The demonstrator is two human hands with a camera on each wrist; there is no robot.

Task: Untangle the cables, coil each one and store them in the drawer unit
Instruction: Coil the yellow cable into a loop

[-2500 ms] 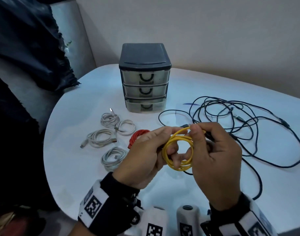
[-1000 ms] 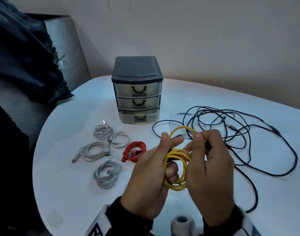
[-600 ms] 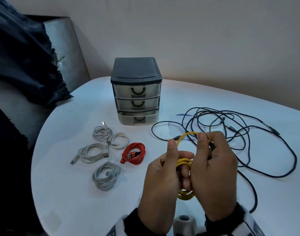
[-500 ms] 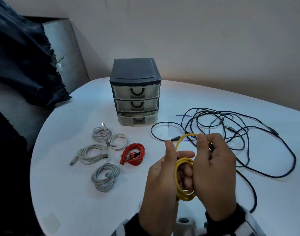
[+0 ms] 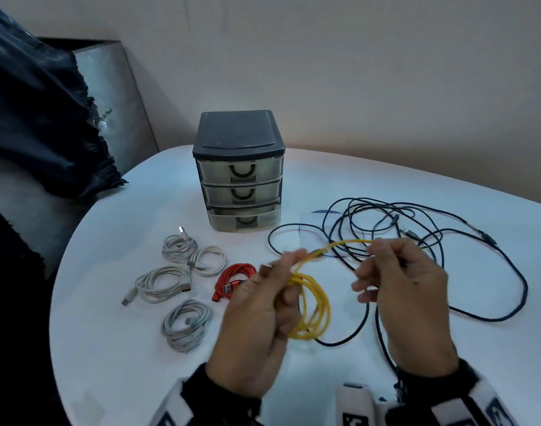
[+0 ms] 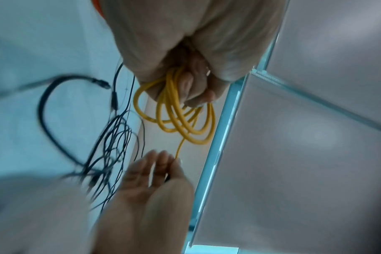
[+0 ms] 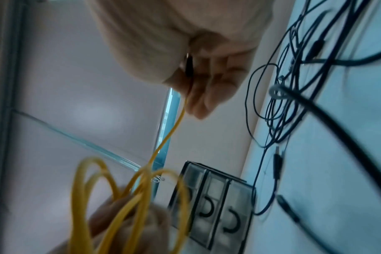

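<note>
My left hand grips a coil of yellow cable above the white table; the coil's loops hang below its fingers. My right hand pinches the cable's free end, stretched out to the right of the coil. A tangle of black cables lies on the table behind and under my right hand. The dark-topped drawer unit stands at the back with all three drawers closed. Several coiled white cables and a coiled red cable lie left of my hands.
A dark cloth hangs over a grey seat at the far left, beyond the table's edge. The wall runs close behind the table. Bare tabletop shows at the front left.
My hands have drawn apart: the right one has pulled the yellow cable's end out to the right, while the left one keeps the coil, which now hangs looser and wider.
</note>
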